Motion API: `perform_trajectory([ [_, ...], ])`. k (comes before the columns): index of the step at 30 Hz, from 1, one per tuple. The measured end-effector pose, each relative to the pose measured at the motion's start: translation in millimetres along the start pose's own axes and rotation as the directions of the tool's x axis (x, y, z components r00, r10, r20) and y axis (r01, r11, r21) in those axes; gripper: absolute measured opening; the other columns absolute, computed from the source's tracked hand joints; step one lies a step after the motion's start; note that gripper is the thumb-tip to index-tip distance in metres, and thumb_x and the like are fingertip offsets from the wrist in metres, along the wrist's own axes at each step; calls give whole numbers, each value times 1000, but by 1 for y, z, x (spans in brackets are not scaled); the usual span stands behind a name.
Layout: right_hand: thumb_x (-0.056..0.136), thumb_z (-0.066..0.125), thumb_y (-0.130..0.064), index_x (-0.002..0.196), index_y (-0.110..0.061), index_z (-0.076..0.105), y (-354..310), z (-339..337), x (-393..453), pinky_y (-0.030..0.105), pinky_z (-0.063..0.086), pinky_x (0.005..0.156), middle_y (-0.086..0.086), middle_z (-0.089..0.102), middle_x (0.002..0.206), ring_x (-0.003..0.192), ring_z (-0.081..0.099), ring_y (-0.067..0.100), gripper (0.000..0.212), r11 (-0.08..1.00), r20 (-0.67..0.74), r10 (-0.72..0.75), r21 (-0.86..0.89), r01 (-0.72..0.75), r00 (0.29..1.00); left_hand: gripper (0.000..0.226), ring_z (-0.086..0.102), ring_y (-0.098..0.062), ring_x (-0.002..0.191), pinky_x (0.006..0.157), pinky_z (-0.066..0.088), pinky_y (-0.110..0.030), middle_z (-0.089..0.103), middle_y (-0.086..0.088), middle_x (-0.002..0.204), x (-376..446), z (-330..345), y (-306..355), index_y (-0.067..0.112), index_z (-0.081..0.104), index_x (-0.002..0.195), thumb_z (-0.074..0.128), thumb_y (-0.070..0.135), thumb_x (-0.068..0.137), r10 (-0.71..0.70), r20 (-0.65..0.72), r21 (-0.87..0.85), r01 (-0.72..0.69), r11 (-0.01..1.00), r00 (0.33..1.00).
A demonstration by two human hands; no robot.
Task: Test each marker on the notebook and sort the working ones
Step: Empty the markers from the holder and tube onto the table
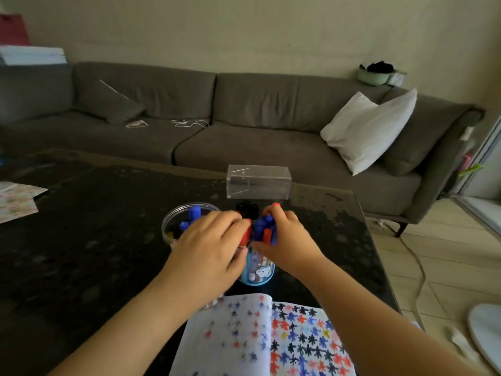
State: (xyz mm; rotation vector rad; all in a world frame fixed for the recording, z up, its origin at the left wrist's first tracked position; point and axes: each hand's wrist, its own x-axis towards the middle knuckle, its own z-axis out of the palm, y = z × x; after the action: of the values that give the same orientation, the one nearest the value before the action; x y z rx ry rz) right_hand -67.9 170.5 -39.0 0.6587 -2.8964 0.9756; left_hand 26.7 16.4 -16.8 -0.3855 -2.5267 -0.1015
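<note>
An open notebook [271,337] covered with red, blue and black star marks lies at the table's near edge. Behind it stands a blue cup [259,272] of markers. My left hand [208,253] curls over the cup's left side and pinches a red marker [245,236]. Above the cup my right hand [284,240] grips a bunch of blue and red markers [264,229]. A clear round jar [173,226] with several blue markers sits left of the cup. Black markers [246,208] lie behind the hands.
A clear plastic box [259,181] stands further back on the dark table [81,240]. Patterned papers [16,199] lie at the table's left edge. A grey sofa [244,123] with a white pillow [371,128] runs behind. A cable [417,267] trails on the floor to the right.
</note>
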Motion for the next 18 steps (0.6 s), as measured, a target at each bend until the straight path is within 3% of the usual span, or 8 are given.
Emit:
perform_trajectory([
  [3, 74, 75, -32, 118, -29, 41, 3, -1, -8, 24, 45, 75, 0, 46, 115, 90, 53, 16, 55, 1000, -85, -1, 12, 2, 996, 38, 64, -8, 90, 69, 48, -15, 62, 5, 107, -20, 5, 14, 19, 60, 113, 52, 35, 80, -42, 74, -170, 54, 984, 996],
  [5, 73, 77, -28, 117, -28, 42, 8, -4, -15, 16, 40, 69, -3, 45, 111, 89, 50, 12, 56, 999, -116, 13, 43, -8, 993, 47, 59, -7, 103, 78, 40, -10, 53, 8, 123, -27, 10, 25, 21, 47, 130, 59, 33, 85, -94, 162, -281, 137, 950, 982],
  [7, 72, 78, -23, 120, -30, 42, 16, -9, -22, 8, 38, 68, -5, 45, 114, 95, 48, 8, 60, 993, -128, 37, 117, -22, 991, 68, 43, -5, 125, 93, 32, -10, 29, 9, 146, -30, 24, 33, 24, 17, 146, 54, 39, 91, -157, 233, -339, 232, 912, 960],
  [9, 71, 80, -20, 126, -34, 39, 28, -15, -30, 9, 40, 75, -8, 45, 118, 103, 48, 6, 69, 982, -126, 67, 186, -42, 990, 86, 28, -8, 137, 103, 26, -13, 8, 8, 155, -26, 36, 39, 24, -5, 148, 56, 42, 89, -236, 302, -360, 340, 869, 923],
  [11, 70, 81, -17, 125, -37, 37, 40, -21, -37, 13, 45, 79, -11, 49, 119, 107, 52, 7, 73, 966, -100, 93, 252, -66, 991, 101, 19, -10, 141, 109, 24, -20, -3, 7, 157, -17, 52, 42, 22, -15, 147, 63, 41, 85, -268, 350, -406, 403, 820, 898],
  [15, 72, 78, -4, 119, -41, 37, 59, -32, -46, 28, 57, 80, -18, 51, 110, 102, 60, 11, 73, 865, 25, 185, 470, -175, 982, 125, 5, -17, 145, 116, 18, -37, -6, 5, 157, 12, 85, 39, 27, -21, 145, 79, 32, 71, -313, 466, -497, 538, 681, 828],
  [18, 73, 73, 5, 126, -40, 36, 70, -35, -47, 33, 57, 83, -14, 52, 114, 104, 60, 13, 78, 798, 112, 204, 556, -232, 973, 128, -6, -20, 145, 117, 7, -44, -5, 2, 157, 29, 102, 34, 28, -16, 147, 82, 33, 66, -260, 573, -429, 554, 713, 778],
])
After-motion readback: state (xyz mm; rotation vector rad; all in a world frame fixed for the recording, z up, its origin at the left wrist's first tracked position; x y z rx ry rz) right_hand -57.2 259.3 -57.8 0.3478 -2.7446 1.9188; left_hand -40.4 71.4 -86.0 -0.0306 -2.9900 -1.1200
